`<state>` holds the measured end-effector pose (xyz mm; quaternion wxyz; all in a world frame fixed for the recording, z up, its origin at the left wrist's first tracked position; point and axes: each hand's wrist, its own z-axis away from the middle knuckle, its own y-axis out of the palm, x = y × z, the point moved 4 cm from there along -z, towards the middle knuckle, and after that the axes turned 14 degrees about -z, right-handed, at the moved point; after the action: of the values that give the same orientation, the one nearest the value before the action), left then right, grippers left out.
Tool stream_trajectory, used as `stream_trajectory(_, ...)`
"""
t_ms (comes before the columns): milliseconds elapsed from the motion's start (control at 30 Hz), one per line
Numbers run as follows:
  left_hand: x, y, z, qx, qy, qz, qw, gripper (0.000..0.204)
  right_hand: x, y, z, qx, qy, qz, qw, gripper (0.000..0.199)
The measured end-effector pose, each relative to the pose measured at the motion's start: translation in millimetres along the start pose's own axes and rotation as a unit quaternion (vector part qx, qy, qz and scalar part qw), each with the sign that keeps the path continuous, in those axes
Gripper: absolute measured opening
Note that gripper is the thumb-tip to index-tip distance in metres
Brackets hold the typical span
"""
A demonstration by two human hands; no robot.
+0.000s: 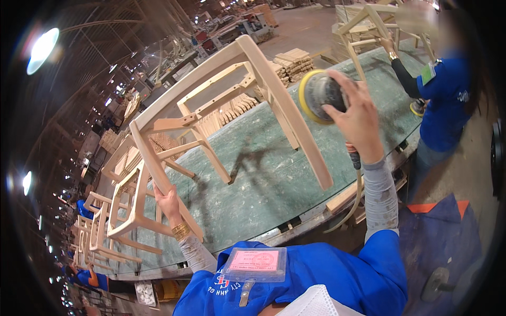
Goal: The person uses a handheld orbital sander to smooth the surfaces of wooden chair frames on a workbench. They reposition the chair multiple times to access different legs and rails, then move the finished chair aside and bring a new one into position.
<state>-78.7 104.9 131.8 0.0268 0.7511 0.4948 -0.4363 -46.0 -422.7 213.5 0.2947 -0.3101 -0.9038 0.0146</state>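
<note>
Sander (320, 96) beside chair frame (232, 105) edge

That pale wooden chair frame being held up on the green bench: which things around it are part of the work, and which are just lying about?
In use:
- chair frame, gripped by the left hand
- round sander, held in the right hand
- sander's hose
- green bench

Lying about:
- stacked wooden parts
- other chair frames
- co-worker's chair frame
</note>
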Motion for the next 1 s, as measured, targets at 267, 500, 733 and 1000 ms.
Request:
stream_trajectory(267, -6, 11, -8, -0.004, 0.012, 0.031, 0.999, 0.064, 29, 78, -55, 0.081, -0.018, 0.069, 0.994, 0.062)
stream_trajectory(500, -22, 11, -1, 0.015, -0.048, 0.003, 0.999, 0.067, 30, 91, -67, 0.106, 0.028, 0.129, 0.986, 0.062)
stream_trajectory(733, -23, 11, 2, 0.001, -0.044, -0.022, 0.999, 0.068, 24, 84, -83, 0.090, 0.037, 0.140, 0.985, 0.064)
stream_trajectory(1000, -23, 12, -1, 0.016, -0.037, -0.017, 0.999, 0.070, 26, 86, -85, 0.087, 0.063, 0.137, 0.985, 0.064)
